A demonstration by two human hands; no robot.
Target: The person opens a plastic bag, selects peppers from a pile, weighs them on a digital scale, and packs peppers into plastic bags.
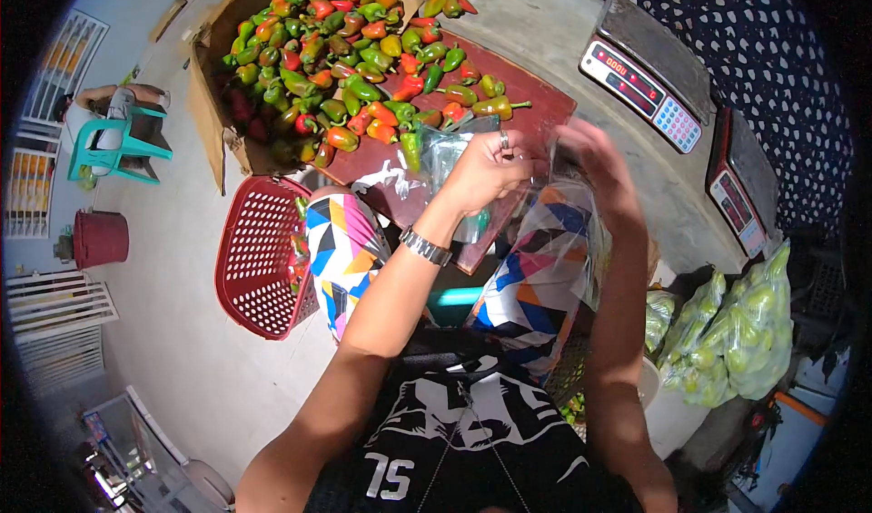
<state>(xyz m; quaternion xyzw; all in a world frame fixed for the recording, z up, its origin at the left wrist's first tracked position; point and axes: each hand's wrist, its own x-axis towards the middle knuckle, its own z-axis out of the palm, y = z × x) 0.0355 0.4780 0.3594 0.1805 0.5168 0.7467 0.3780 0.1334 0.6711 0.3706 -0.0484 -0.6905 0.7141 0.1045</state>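
My left hand [494, 169], with a ring and a metal wristwatch [426, 245], pinches the edge of a clear plastic bag [569, 230] that hangs over my right thigh. My right hand [596, 162] is raised at the bag's other side; its fingers are blurred, so their hold on the plastic is unclear. Under and left of my left hand, more clear plastic bags [446, 149] lie on a dark red board [524, 91]. Red, green and orange peppers [361, 87] are heaped from a cardboard box [211, 97] onto this board.
Two digital scales [644, 77] [739, 193] stand on the concrete ledge [545, 29] at right. Bags of green produce [742, 329] sit below them. A red perforated basket [262, 261] is beside my left leg. Farther left, a person sits on a turquoise chair [102, 142] near a maroon bucket [102, 238].
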